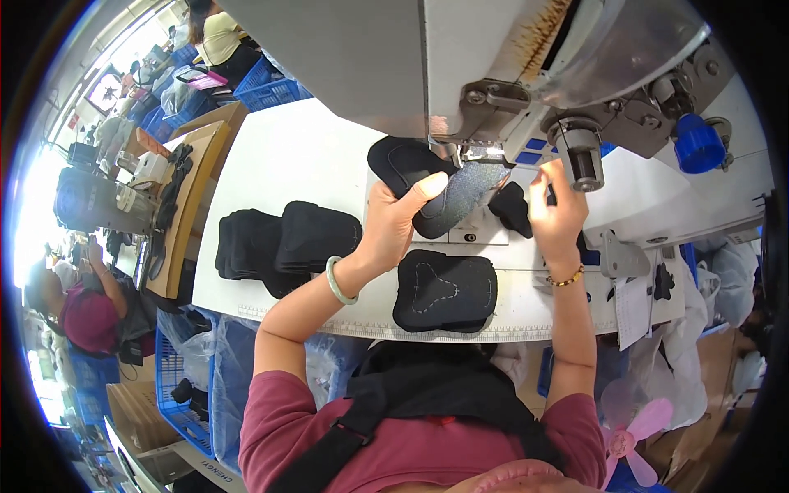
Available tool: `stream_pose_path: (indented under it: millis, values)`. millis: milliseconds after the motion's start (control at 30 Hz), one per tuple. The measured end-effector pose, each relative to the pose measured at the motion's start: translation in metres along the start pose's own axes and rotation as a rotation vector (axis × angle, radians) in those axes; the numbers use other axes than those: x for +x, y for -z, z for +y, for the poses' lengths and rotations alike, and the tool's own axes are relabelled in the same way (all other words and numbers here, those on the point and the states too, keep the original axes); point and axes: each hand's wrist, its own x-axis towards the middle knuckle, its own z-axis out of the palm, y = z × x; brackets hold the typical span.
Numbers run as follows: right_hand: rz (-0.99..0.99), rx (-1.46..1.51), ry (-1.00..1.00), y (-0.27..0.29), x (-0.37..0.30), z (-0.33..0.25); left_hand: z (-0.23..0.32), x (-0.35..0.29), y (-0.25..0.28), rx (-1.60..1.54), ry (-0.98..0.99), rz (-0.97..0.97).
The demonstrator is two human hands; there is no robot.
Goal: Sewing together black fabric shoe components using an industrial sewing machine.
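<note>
A black padded fabric piece (pixel 393 164) lies under the head of a sewing machine (pixel 485 99), its grey speckled side (pixel 470 197) partly turned up. My left hand (pixel 393 220) grips its near edge, thumb on top and the other fingers mostly hidden beneath. To the right of the needle area, my right hand (pixel 559 215) is raised with thumb and forefinger curled together; whatever they pinch is too small to see. A small black piece (pixel 511 209) lies between my hands. Nearer me is a stack of black pieces with light stitch marks (pixel 446 292).
More black pieces (pixel 319 236) are piled left on the white table (pixel 283 156). A blue knob (pixel 699 144) juts from the machine at right. Blue crates (pixel 177 386) stand below left; a pink fan (pixel 622 442) is low right. Other people work at far left.
</note>
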Motion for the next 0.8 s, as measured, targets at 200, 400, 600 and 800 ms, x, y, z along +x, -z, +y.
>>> stream_pose_path:
  millis: [200, 400, 600, 800]
  values:
    - [-0.228, 0.171, -0.336, 0.023, -0.002, 0.020, 0.006, -0.002, 0.000, 0.009, 0.004, 0.043]
    - [-0.661, 0.226, -0.356, 0.021, -0.026, 0.026, 0.018, -0.001, -0.007, -0.076, -0.012, 0.144]
    - [-0.668, 0.242, -0.362, 0.008, -0.038, 0.040, 0.026, 0.005, 0.030, -0.076, -0.020, 0.336]
    - [-0.334, 0.052, -0.167, 0.021, -0.050, -0.013, 0.064, -0.052, 0.121, 1.366, -0.031, 0.447]
